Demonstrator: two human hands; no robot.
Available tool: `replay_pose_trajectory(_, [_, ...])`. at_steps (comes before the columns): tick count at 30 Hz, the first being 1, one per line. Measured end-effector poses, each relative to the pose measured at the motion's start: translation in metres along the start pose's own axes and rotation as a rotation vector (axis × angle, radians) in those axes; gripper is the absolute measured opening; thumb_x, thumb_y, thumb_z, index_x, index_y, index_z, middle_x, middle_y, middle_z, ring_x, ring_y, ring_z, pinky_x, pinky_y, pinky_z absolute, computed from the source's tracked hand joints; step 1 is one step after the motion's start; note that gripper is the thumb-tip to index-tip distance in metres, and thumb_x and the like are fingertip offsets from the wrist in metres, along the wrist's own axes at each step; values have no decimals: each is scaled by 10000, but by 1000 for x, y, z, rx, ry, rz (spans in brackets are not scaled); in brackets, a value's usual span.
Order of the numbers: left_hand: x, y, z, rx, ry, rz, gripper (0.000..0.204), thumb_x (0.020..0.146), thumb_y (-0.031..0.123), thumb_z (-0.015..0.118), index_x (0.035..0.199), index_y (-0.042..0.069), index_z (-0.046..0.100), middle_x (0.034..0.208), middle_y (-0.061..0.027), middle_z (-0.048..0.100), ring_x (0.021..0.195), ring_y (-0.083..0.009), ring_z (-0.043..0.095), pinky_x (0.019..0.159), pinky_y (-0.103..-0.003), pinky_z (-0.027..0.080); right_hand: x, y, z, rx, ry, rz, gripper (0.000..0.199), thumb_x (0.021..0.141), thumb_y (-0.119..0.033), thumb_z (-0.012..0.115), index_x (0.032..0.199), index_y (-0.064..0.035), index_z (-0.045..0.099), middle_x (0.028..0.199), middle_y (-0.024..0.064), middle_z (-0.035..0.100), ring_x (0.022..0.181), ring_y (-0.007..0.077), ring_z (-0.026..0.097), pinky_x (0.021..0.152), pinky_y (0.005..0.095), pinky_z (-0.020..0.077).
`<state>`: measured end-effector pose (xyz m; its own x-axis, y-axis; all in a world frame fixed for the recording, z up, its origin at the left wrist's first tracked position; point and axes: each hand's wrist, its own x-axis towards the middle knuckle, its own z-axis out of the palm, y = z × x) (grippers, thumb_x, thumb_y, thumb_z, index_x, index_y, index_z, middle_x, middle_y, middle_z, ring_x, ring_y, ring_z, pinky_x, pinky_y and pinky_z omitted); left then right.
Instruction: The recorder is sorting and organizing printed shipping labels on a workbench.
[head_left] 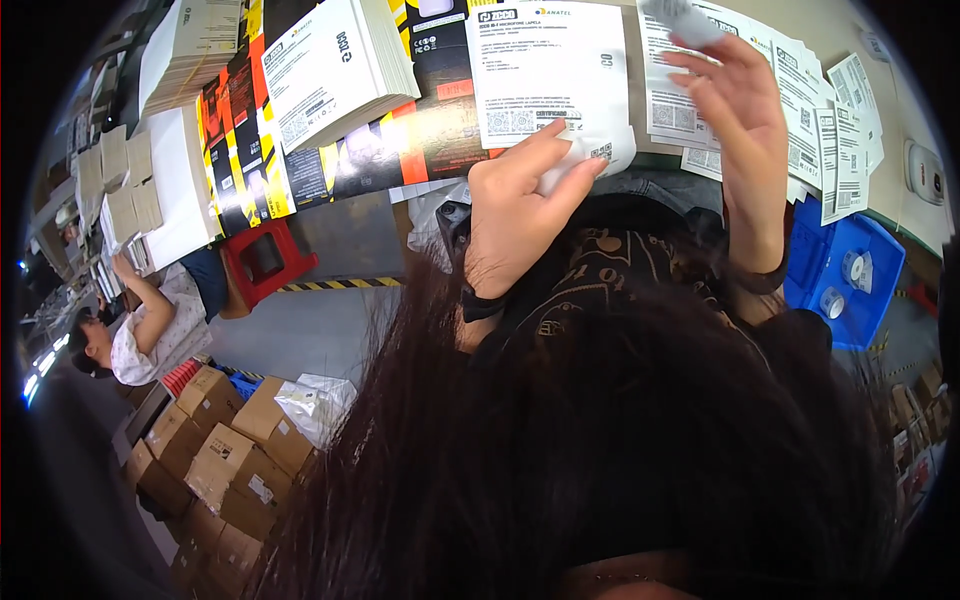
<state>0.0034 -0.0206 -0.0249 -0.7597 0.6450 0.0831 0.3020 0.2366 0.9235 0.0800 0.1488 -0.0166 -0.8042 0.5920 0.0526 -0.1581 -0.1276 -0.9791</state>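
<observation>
My left hand (515,205) is closed at the lower edge of a white printed sheet (550,70). Between its thumb and fingers is a pale, glossy label-like piece (600,158) bearing a small square code; its far part is hidden by the fingers. To the right, my right hand (745,130) is raised above more white printed sheets (680,110), fingers bent. At its fingertips is a blurred greyish-white piece (688,20), cut off by the upper picture edge; what it is cannot be made out.
Stacks of printed sheets (335,75) stand on black, orange and yellow printed card (370,160). At right, loose sheets (845,150) overlap near a blue bin (870,290) holding small rolls. Left are a red stool (265,262), a person (165,325) and cardboard boxes (225,465).
</observation>
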Motion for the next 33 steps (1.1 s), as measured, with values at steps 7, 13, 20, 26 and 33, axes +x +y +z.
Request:
replay_pose_trajectory(7, [10,2,1,185,153,207,193,679,122,739,816,30,640,772,-131,650,687,-279,645,854,-390,445,-11,5,1,-9,-346,220,575,782,45,621,1292,-19,364,893,85,577,846,148,581,792,248,455])
replay_pose_trajectory(13, [15,0,2,145,121,326,191,679,88,722,842,52,630,668,-65,604,586,-220,602,1047,-453,271,-16,3,7,-224,-300,52,490,771,29,635,1222,-34,455,835,43,590,741,96,587,728,226,471])
replay_pose_trajectory(20, [11,-3,1,2,-13,227,99,700,50,700,733,13,614,628,-54,593,537,-194,579,1013,-437,366,-15,5,9,-220,-251,42,463,768,19,645,1192,-21,465,802,36,589,730,89,582,706,220,470])
replay_pose_trajectory(26, [9,0,2,-22,-3,177,154,709,81,709,653,-2,592,519,-66,538,455,-204,538,938,-409,450,-13,7,2,-223,-267,0,435,762,17,653,1157,-14,472,811,34,587,772,82,593,700,218,468])
replay_pose_trajectory(33, [6,-4,-2,20,-51,145,190,717,121,711,631,2,589,455,-70,498,406,-224,499,939,-412,448,6,1,-26,-171,-51,38,473,799,10,622,1225,5,415,861,51,587,818,117,579,742,235,456])
